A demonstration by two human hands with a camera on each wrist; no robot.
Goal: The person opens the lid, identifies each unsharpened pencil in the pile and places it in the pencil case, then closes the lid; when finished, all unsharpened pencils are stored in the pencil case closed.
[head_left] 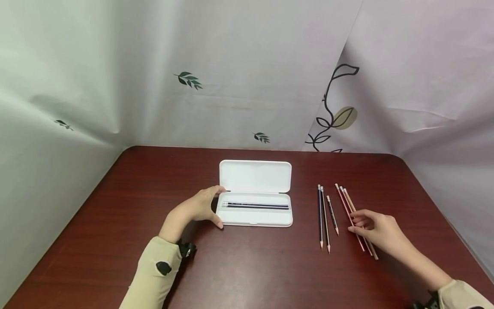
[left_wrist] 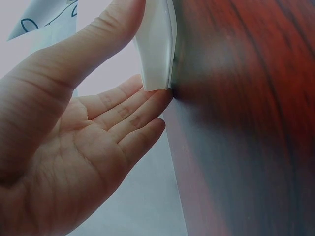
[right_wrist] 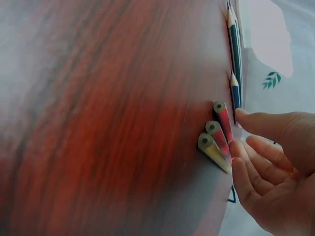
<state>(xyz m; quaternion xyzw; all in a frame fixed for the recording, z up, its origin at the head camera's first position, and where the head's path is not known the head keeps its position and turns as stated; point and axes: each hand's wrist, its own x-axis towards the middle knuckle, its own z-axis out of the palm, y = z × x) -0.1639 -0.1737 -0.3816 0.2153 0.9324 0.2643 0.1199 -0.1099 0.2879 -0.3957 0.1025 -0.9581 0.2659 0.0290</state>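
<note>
A white pencil case lies with its lid raised, and dark pencils rest inside it. My left hand holds the case's left end, thumb at the front corner and fingers at the back. In the left wrist view, the fingers touch the end of the case. My right hand hovers at three unsharpened pencils, reddish and tan, thumb and fingertips parted around them. Their blunt ends show in the right wrist view beside the right hand; whether the fingertips touch them I cannot tell.
Between the case and my right hand lie two long sharpened pencils and a short dark pencil. All stand on a dark red wooden table. A pale patterned cloth hangs behind and at the sides.
</note>
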